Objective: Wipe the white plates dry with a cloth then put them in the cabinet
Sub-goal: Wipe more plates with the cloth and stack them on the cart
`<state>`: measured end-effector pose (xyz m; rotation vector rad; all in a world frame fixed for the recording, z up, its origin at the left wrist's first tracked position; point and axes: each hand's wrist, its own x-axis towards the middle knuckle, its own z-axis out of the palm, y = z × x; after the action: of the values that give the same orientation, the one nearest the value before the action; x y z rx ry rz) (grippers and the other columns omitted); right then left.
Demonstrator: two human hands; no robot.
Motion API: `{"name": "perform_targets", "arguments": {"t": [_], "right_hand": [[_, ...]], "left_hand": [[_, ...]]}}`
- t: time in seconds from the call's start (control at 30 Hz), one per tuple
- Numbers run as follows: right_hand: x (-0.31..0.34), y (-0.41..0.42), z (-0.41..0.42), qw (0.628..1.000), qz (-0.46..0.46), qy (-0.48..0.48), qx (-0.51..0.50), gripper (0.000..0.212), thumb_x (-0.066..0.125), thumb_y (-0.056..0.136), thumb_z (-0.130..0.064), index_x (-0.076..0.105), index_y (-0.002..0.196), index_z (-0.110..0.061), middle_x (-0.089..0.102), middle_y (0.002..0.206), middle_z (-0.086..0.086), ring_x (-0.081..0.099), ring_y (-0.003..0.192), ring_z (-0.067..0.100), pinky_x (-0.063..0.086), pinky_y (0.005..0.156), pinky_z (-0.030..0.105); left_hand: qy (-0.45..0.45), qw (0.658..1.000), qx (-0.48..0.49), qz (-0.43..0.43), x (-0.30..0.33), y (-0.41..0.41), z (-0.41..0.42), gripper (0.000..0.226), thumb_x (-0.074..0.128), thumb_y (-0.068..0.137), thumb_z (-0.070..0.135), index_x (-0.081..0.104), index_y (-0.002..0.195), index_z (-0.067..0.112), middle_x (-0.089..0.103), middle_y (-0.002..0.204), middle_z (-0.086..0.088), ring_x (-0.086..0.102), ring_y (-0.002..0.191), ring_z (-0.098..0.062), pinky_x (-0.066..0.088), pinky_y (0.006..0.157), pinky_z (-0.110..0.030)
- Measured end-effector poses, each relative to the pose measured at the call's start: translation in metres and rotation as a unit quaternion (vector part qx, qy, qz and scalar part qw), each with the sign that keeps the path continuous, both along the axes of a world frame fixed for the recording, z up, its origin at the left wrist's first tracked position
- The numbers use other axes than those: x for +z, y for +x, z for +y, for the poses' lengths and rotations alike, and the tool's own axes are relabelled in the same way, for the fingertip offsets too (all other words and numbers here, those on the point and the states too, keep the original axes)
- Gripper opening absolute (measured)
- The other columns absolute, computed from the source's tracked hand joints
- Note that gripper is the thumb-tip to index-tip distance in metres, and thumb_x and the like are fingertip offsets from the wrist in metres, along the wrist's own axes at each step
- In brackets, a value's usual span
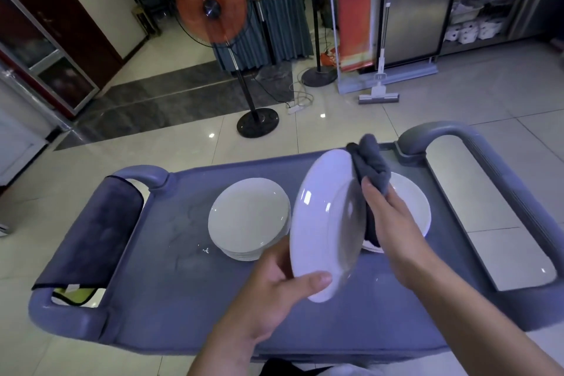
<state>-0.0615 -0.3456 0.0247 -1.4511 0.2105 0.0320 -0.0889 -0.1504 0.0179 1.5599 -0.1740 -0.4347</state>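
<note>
While the left hand [274, 284] pinches the tilted white plate [326, 223] at its six o'clock rim above the cart [171, 299], the right hand [393, 223] presses the grey cloth [370, 162] behind; sweep rim-round, grip firm.

Pretty dim indoor shot overall, with a cool bluish cast on the held plate [323, 223] and small white ceiling-light glints on the glossy floor tiles [488, 94] beyond it. The orange fan [211, 7] far behind the plate is smeared by motion blur, and the shelves up to the plate's right are soft and a bit blown out. Heavy wide-angle bend curves the cart [171, 284] under the plate, and only soft shadows fall on it, no hard edges.
</note>
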Motion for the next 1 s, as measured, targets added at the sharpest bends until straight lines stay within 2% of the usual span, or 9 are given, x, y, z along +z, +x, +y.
{"name": "perform_targets", "arguments": {"t": [0.13, 0.27, 0.37, 0.47, 0.57, 0.63, 0.7, 0.83, 1.0], "right_hand": [[0.021, -0.001, 0.003, 0.982, -0.139, -0.103, 0.073, 0.05, 0.043, 0.104, -0.028, 0.036, 0.144, -0.058, 0.042, 0.146, -0.033, 0.033, 0.14, -0.008, 0.032, 0.112, 0.024], [0.02, -0.015, 0.021, 0.962, -0.189, -0.153, 0.122, 0.061, 0.042, 0.094, -0.031, 0.03, 0.143, -0.065, 0.016, 0.157, -0.039, 0.007, 0.151, -0.005, 0.027, 0.118, 0.036], [0.016, -0.029, 0.032, 0.957, -0.211, -0.134, 0.147, 0.061, 0.046, 0.099, -0.023, 0.036, 0.132, -0.072, 0.016, 0.148, -0.052, 0.0, 0.146, -0.017, 0.027, 0.105, 0.016], [0.007, -0.035, 0.035, 0.947, -0.218, -0.144, 0.186, 0.053, 0.047, 0.098, -0.027, 0.042, 0.144, -0.054, 0.03, 0.155, -0.035, -0.002, 0.149, -0.009, 0.024, 0.116, 0.03], [-0.002, -0.035, 0.03, 0.936, -0.221, -0.183, 0.207, 0.051, 0.048, 0.099, -0.036, 0.041, 0.148, -0.049, 0.024, 0.164, -0.017, 0.001, 0.152, -0.004, 0.024, 0.12, 0.043], [-0.007, -0.035, 0.02, 0.92, -0.241, -0.208, 0.23, 0.05, 0.05, 0.099, -0.038, 0.041, 0.147, -0.049, 0.019, 0.165, -0.017, 0.002, 0.153, 0.0, 0.023, 0.12, 0.047], [-0.011, -0.036, 0.008, 0.905, -0.249, -0.225, 0.261, 0.052, 0.053, 0.098, -0.036, 0.041, 0.146, -0.051, 0.015, 0.165, -0.022, 0.003, 0.153, 0.0, 0.017, 0.122, 0.049], [-0.012, -0.034, -0.013, 0.872, -0.284, -0.25, 0.31, 0.057, 0.059, 0.095, -0.023, 0.047, 0.145, -0.047, 0.009, 0.166, -0.022, 0.004, 0.155, 0.006, -0.001, 0.124, 0.044], [-0.012, -0.031, -0.039, 0.828, -0.338, -0.299, 0.332, 0.053, 0.061, 0.091, -0.017, 0.057, 0.141, -0.033, 0.017, 0.168, -0.007, 0.009, 0.156, 0.019, -0.003, 0.121, 0.047]], "left_hand": [[0.003, 1.0, 0.012, 0.003, 0.008, 0.003, -0.006, 0.039, 0.07, 0.082, 0.003, 0.071, 0.118, 0.02, 0.075, 0.118, -0.006, 0.068, 0.112, -0.021, 0.054, 0.093, -0.034], [-0.001, 0.999, 0.048, -0.006, 0.01, 0.002, -0.018, 0.042, 0.069, 0.088, 0.001, 0.07, 0.12, 0.027, 0.074, 0.12, -0.003, 0.068, 0.115, -0.021, 0.055, 0.094, -0.035], [-0.018, 0.998, 0.061, -0.028, 0.01, 0.002, -0.024, 0.046, 0.067, 0.095, 0.0, 0.06, 0.134, 0.023, 0.069, 0.132, -0.004, 0.064, 0.125, -0.024, 0.055, 0.097, -0.037], [-0.065, 0.996, 0.053, -0.03, 0.012, 0.003, -0.026, 0.061, 0.063, 0.089, -0.004, 0.056, 0.142, 0.026, 0.063, 0.142, -0.001, 0.059, 0.132, -0.021, 0.056, 0.095, -0.035], [-0.112, 0.993, 0.047, 0.006, 0.009, -0.001, -0.017, 0.069, 0.065, 0.069, -0.007, 0.072, 0.12, 0.039, 0.073, 0.123, 0.003, 0.067, 0.118, -0.016, 0.057, 0.085, -0.03], [-0.167, 0.984, 0.05, 0.043, 0.008, -0.003, -0.01, 0.057, 0.068, 0.061, 0.007, 0.077, 0.11, 0.033, 0.074, 0.107, -0.001, 0.069, 0.1, -0.019, 0.057, 0.078, -0.031], [-0.227, 0.97, 0.052, 0.072, 0.007, -0.003, -0.007, 0.052, 0.079, 0.061, 0.022, 0.076, 0.113, 0.022, 0.071, 0.107, -0.012, 0.067, 0.096, -0.027, 0.057, 0.078, -0.037], [-0.24, 0.963, 0.067, 0.105, 0.013, -0.002, -0.009, 0.082, 0.075, 0.077, 0.063, 0.062, 0.14, 0.012, 0.061, 0.14, -0.02, 0.062, 0.122, -0.036, 0.054, 0.09, -0.045], [-0.21, 0.966, 0.109, 0.102, 0.021, 0.0, -0.018, 0.063, 0.069, 0.091, 0.032, 0.054, 0.143, 0.0, 0.06, 0.14, -0.024, 0.058, 0.129, -0.04, 0.056, 0.095, -0.044]]}}
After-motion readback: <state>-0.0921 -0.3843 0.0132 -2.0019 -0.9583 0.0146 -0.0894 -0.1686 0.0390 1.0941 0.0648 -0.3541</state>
